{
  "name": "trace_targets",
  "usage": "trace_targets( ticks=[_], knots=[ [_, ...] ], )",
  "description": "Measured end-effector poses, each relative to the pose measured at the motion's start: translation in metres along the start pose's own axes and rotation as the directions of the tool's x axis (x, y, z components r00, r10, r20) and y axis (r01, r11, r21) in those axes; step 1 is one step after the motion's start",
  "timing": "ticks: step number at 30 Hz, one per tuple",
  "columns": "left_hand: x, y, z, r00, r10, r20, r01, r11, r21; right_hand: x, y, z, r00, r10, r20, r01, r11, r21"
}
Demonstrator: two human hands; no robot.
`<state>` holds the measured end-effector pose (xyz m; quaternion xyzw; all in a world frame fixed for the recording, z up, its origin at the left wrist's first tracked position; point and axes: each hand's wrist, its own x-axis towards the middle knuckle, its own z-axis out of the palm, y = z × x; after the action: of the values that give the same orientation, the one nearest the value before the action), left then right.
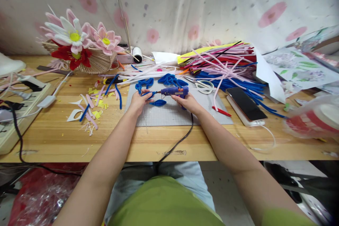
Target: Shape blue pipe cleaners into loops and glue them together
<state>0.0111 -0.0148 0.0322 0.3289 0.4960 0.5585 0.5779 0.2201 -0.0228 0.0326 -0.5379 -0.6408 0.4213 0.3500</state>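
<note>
My right hand (pixel 187 103) grips a blue hot glue gun (pixel 174 91) with its nozzle pointing left; its black cord (pixel 180 141) trails off the table's front edge. My left hand (pixel 139 101) pinches a blue pipe-cleaner petal (pixel 149 94) right at the nozzle tip. A second blue petal loop (pixel 159 102) lies between my hands on the grey cutting mat (pixel 169 114). More bent blue pipe-cleaner loops (pixel 171 78) rest on the mat's far edge.
A pile of pink, blue and red pipe cleaners (pixel 225 65), scissors (pixel 203 84) and a phone on a power bank (pixel 246 104) lie to the right. A basket of pipe-cleaner flowers (pixel 79 47) stands back left, scraps (pixel 90 107) and a power strip (pixel 18 113) farther left.
</note>
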Motion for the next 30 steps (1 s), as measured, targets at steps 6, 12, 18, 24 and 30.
trace_targets(
  ticks=[6,12,18,24,30],
  knots=[
    [0.000,0.000,0.000,1.000,-0.001,-0.003,0.001,1.000,0.006,-0.001,-0.003,0.002,0.999,-0.025,0.023,0.024,0.999,0.021],
    [0.000,0.001,0.000,1.000,-0.006,0.007,0.006,1.000,-0.011,0.000,0.000,0.000,0.999,-0.033,0.031,0.033,0.999,0.005],
    [0.000,0.001,-0.001,1.000,-0.010,0.011,0.010,1.000,-0.019,0.001,0.001,-0.002,0.999,0.028,-0.044,-0.028,1.000,-0.012],
    [0.002,0.004,-0.004,1.000,-0.011,0.016,0.011,0.999,-0.046,0.008,0.012,-0.017,0.966,0.106,-0.236,-0.091,0.993,0.071],
    [0.002,0.012,-0.008,1.000,0.020,0.012,-0.020,0.998,-0.058,0.015,0.032,-0.046,0.796,0.162,-0.584,-0.118,0.987,0.113]
  ],
)
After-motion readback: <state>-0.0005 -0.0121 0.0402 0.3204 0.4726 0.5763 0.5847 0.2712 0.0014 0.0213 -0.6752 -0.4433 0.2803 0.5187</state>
